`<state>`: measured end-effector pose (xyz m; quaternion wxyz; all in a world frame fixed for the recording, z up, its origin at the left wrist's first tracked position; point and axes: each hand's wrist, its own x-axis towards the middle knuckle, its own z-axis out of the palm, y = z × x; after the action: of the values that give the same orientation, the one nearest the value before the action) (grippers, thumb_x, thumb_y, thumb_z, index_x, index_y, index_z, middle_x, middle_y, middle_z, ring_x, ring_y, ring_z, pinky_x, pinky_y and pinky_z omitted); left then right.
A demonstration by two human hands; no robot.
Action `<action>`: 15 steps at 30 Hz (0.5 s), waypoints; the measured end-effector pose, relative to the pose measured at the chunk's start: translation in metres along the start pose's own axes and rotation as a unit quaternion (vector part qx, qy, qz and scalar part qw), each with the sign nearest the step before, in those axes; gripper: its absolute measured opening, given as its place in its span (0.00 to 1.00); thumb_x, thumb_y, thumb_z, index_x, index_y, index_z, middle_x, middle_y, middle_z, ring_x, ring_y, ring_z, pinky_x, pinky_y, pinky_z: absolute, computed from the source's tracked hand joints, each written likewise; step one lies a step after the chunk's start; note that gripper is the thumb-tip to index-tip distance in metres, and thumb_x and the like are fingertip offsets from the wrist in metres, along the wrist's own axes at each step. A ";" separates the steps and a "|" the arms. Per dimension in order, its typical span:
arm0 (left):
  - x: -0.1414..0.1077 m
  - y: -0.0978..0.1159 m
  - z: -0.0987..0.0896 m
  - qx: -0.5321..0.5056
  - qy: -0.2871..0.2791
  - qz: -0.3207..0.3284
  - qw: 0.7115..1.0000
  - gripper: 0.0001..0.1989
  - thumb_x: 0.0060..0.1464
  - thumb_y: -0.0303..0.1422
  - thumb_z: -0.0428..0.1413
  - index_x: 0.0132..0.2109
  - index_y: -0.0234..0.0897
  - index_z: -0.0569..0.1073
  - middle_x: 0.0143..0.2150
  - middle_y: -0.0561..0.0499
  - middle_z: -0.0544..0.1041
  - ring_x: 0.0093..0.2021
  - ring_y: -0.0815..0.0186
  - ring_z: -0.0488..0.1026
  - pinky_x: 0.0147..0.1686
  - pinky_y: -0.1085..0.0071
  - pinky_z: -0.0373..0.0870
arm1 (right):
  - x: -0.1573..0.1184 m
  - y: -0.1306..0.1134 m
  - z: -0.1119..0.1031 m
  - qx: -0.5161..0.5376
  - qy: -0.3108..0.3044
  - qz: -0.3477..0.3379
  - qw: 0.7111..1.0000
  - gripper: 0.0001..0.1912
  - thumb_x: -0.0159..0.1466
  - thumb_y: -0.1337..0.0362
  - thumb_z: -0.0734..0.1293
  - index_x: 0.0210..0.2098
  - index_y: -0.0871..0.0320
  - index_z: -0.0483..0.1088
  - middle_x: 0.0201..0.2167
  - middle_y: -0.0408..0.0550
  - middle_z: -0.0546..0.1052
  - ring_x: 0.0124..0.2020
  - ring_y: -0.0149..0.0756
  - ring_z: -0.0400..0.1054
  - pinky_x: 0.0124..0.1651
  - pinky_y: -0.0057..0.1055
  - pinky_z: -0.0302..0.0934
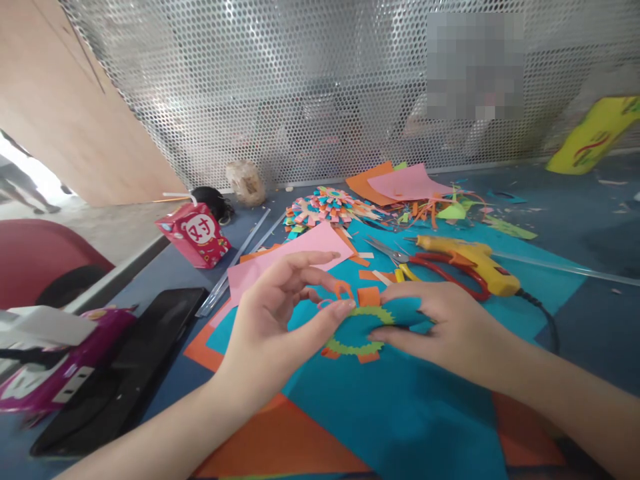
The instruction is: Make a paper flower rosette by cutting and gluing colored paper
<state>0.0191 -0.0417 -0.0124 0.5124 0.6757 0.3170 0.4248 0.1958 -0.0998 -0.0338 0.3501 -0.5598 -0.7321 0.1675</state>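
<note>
Between my hands is a blue paper disc (357, 328) with a green zigzag ring and orange paper tabs around its edge. My left hand (287, 320) pinches a small orange paper loop (343, 289) at the disc's upper left edge, with thumb and fingertips close together. My right hand (435, 320) grips the disc's right side, the thumb on its face and the fingers behind. A wider orange loop (369, 297) stands at the top of the disc. Large blue paper (400, 413) lies beneath both hands.
Red-handled scissors (440, 263) and a yellow glue gun (467, 260) lie beyond my right hand. Finished paper flowers (325, 207) and pink sheets (410, 183) are farther back. At the left are a pink drink carton (194, 235), a black phone (125, 373) and a purple power strip (75, 373).
</note>
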 end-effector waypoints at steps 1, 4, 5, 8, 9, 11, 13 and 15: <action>0.000 0.000 0.000 0.001 -0.007 -0.006 1.000 0.15 0.45 0.29 0.60 0.42 0.36 0.69 0.29 0.53 0.74 0.31 0.68 0.73 0.29 0.75 0.70 | 0.000 0.000 0.000 0.000 0.005 0.003 1.000 0.07 0.54 0.64 0.69 0.24 0.55 0.66 0.22 0.41 0.72 0.26 0.36 0.67 0.29 0.31 0.59; -0.001 -0.001 0.000 0.008 -0.002 -0.014 1.000 0.12 0.46 0.28 0.59 0.41 0.36 0.70 0.27 0.55 0.73 0.30 0.69 0.72 0.28 0.76 0.70 | 0.000 0.001 0.001 0.000 0.009 0.008 1.000 0.08 0.54 0.63 0.70 0.23 0.54 0.66 0.21 0.41 0.71 0.26 0.36 0.66 0.30 0.32 0.59; -0.001 -0.001 0.000 0.010 0.002 -0.014 1.000 0.12 0.46 0.28 0.59 0.40 0.37 0.70 0.26 0.55 0.73 0.30 0.69 0.72 0.28 0.77 0.70 | 0.000 0.001 0.001 0.002 0.010 0.007 1.000 0.08 0.54 0.62 0.70 0.23 0.54 0.66 0.22 0.41 0.72 0.26 0.37 0.67 0.30 0.32 0.59; -0.002 0.000 0.002 0.010 0.022 -0.010 1.000 0.11 0.45 0.28 0.59 0.39 0.37 0.71 0.26 0.55 0.72 0.30 0.69 0.72 0.27 0.77 0.70 | -0.002 0.001 0.001 0.008 0.015 0.001 1.000 0.07 0.54 0.62 0.70 0.25 0.53 0.66 0.23 0.41 0.72 0.26 0.37 0.67 0.30 0.32 0.59; -0.002 0.000 0.002 0.010 0.024 -0.010 1.000 0.11 0.45 0.28 0.59 0.39 0.37 0.71 0.25 0.55 0.72 0.29 0.69 0.72 0.27 0.77 0.70 | -0.003 0.001 0.001 0.008 0.019 0.000 1.000 0.08 0.54 0.62 0.70 0.25 0.53 0.66 0.22 0.41 0.72 0.26 0.37 0.67 0.30 0.32 0.59; -0.002 0.000 0.003 0.011 0.026 -0.008 1.000 0.10 0.45 0.27 0.59 0.39 0.37 0.71 0.25 0.55 0.71 0.29 0.69 0.72 0.27 0.77 0.70 | -0.003 0.001 0.001 0.004 0.019 0.002 1.000 0.08 0.53 0.62 0.70 0.24 0.53 0.66 0.21 0.41 0.71 0.25 0.37 0.66 0.30 0.33 0.59; -0.002 0.000 0.003 0.013 0.026 -0.004 1.000 0.10 0.46 0.27 0.59 0.39 0.37 0.71 0.25 0.55 0.71 0.29 0.70 0.71 0.29 0.77 0.70 | -0.002 0.001 0.001 -0.003 0.012 0.005 1.000 0.08 0.54 0.62 0.70 0.23 0.53 0.65 0.20 0.41 0.70 0.24 0.36 0.65 0.29 0.33 0.59; -0.002 0.000 0.001 0.014 0.017 -0.002 1.000 0.11 0.47 0.27 0.58 0.40 0.37 0.71 0.26 0.56 0.71 0.30 0.71 0.71 0.31 0.77 0.70 | -0.001 0.002 0.000 -0.007 0.008 0.003 1.000 0.08 0.54 0.62 0.70 0.24 0.54 0.65 0.20 0.41 0.71 0.23 0.36 0.65 0.29 0.32 0.59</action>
<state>0.0195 -0.0437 -0.0132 0.4978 0.6751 0.3329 0.4309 0.1971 -0.1004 -0.0352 0.3517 -0.5659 -0.7285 0.1592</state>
